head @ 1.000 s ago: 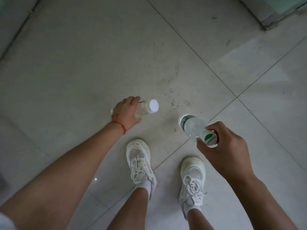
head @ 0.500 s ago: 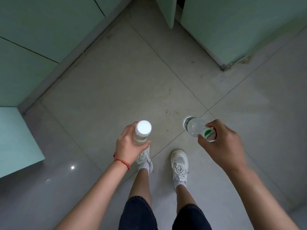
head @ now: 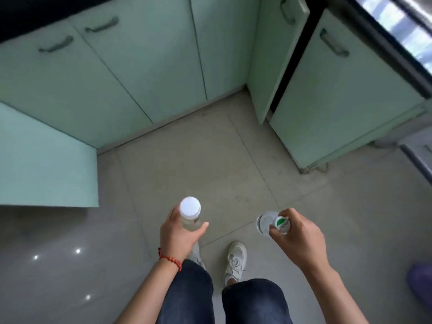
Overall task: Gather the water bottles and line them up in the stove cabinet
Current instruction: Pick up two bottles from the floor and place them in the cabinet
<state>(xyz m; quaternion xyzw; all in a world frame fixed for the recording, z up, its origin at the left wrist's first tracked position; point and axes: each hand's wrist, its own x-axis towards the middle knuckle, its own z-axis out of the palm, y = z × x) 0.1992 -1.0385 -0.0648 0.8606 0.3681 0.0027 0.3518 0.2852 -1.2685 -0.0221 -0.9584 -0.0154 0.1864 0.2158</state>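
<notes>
Two water bottles are carried above a grey tiled kitchen floor (head: 233, 160); the white-capped bottle (head: 190, 212) stands upright in the left hand (head: 181, 235), fingers and thumb wrapped round its body just under the cap; the second bottle (head: 268, 223), clear with a green-and-white cap, hangs at a tilt from the right hand (head: 299, 237), whose fingers are closed about the neck and cap end, the body swinging out toward the left; neither bottle touches the floor or any cabinet. Ahead, pale green cabinets fill the corner; one door (head: 271, 54) on the right run stands ajar, a dark gap showing beside it under the steel counter edge (head: 397, 31); whether that is the stove cabinet cannot be told from here, and no bottles already placed are in view. The risks, as judged: the right-hand hold by the neck alone looks the weaker one, and a knock against the open door's edge on the way in could twist the bottle loose; with both hands full, widening the door means a nudge by knuckle or bottle, which may jar either grip; an open door at lower left (head: 46, 160) juts into the walkway and could catch the left arm; set down at a tilt, the second bottle may topple.
</notes>
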